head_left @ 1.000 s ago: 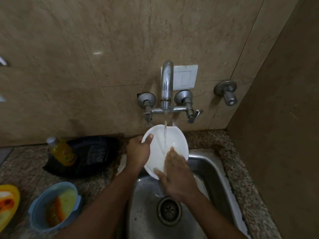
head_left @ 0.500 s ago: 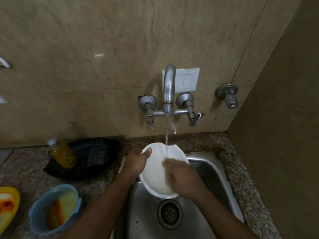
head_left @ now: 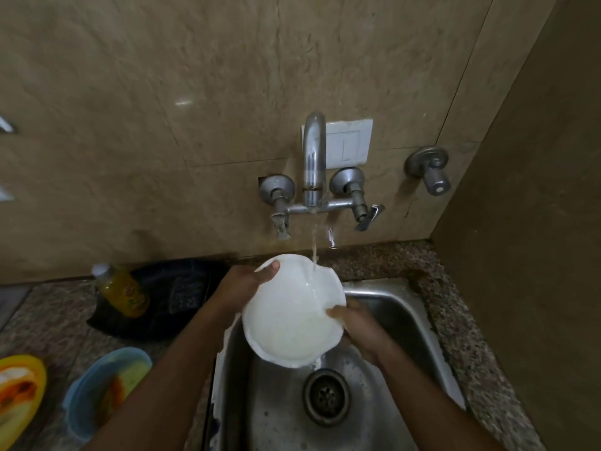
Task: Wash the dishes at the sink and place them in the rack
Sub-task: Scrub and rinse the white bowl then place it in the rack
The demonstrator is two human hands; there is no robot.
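A white plate (head_left: 289, 320) is held over the steel sink (head_left: 400, 314), tilted toward me under the running tap (head_left: 314, 157). Water falls onto its upper right part and drips off its lower edge. My left hand (head_left: 242, 286) grips the plate's upper left rim, thumb on the face. My right hand (head_left: 356, 323) holds the right rim, with fingertips over the edge and the rest of the hand behind the plate. The sink drain (head_left: 326, 397) lies below.
On the granite counter at left stand a yellow soap bottle (head_left: 122, 289) against a black tray (head_left: 175, 297), a blue bowl (head_left: 104, 392) with food remains and an orange plate (head_left: 19, 395). A tiled wall with a valve (head_left: 429, 170) rises behind; a side wall closes the right.
The plate has come lower and tipped flatter toward me. My right hand slid from the plate's face to its right rim. My left hand kept its grip.
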